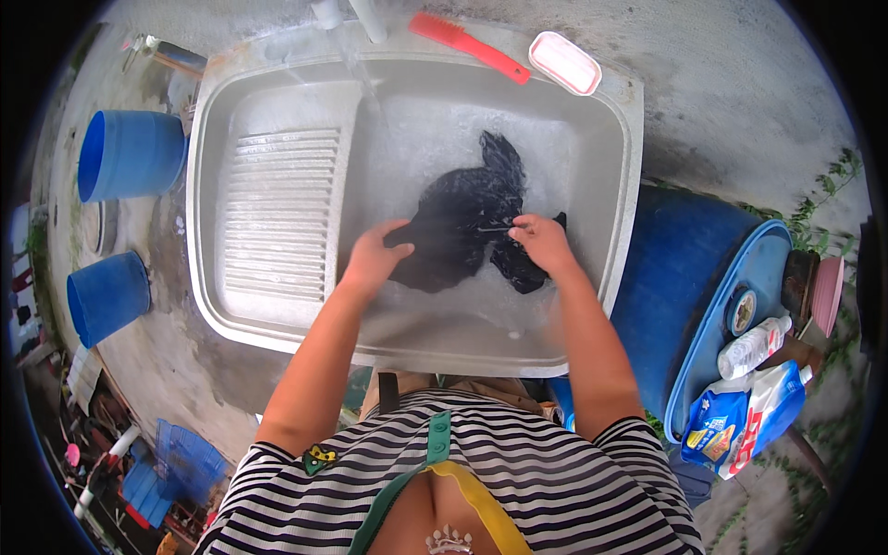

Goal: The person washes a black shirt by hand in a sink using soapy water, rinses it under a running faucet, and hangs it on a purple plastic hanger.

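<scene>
A wet black cloth garment (458, 222) lies spread in the basin of a stone laundry sink (388, 350). At its left edge is my left hand (378, 253), thumb and fingers apart, at the cloth's edge; whether it pinches any cloth cannot be told. My right hand (544, 239) has thumb and fingertips closed on a thin light cord or strip of the garment, near its right part. Water runs from a tap (326, 12) at the back into the sink. A ribbed washboard (281, 215) forms the sink's left side.
On the back rim lie a red plastic brush (472, 48) and a soap dish (565, 64). A large blue barrel (683, 277) stands at the right, with a plastic bottle (753, 347) and detergent bags (746, 420) on it. Blue buckets (132, 156) are at the left.
</scene>
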Demonstrator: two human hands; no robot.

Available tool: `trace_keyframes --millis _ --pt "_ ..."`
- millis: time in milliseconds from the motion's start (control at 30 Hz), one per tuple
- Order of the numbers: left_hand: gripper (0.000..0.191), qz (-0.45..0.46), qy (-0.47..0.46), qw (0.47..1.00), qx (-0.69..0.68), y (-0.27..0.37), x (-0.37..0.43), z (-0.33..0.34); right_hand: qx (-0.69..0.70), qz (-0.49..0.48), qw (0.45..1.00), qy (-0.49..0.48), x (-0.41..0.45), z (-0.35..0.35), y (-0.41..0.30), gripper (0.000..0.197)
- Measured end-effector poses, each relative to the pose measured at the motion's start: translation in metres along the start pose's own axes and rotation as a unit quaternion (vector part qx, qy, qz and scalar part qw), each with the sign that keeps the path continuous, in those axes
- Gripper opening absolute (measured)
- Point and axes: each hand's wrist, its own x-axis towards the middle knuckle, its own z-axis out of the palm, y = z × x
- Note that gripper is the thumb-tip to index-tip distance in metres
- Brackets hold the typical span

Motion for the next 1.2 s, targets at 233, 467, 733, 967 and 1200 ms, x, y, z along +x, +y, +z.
trace_keyframes --millis 233,467,733,967,1200 --pt "0.03 0.169 0.106 0.952 0.231 0.015 -0.046 -0.054 -0.053 -0.057 0.995 -0.068 -0.031 -0.06 -0.092 0.027" --pt "0.029 0.16 0.054 0.963 0.21 0.022 -0.062 -0.025 -0.132 -0.617 0.725 0.278 -0.002 -0.098 -0.348 0.038" --pt "0.029 0.082 0.028 0.985 0.15 -0.024 -0.079 -0.025 -0.362 -0.622 0.687 0.102 0.005 -0.112 -0.457 0.016" --pt "0.029 0.047 0.004 0.992 0.118 -0.036 -0.07 -0.014 -0.291 -0.56 0.759 0.161 0.01 -0.11 -0.425 0.034" --pt "0.045 0.147 0.166 0.954 0.201 -0.018 0.005 -0.005 -0.042 -0.208 0.954 0.212 0.078 -0.059 -0.166 0.051"
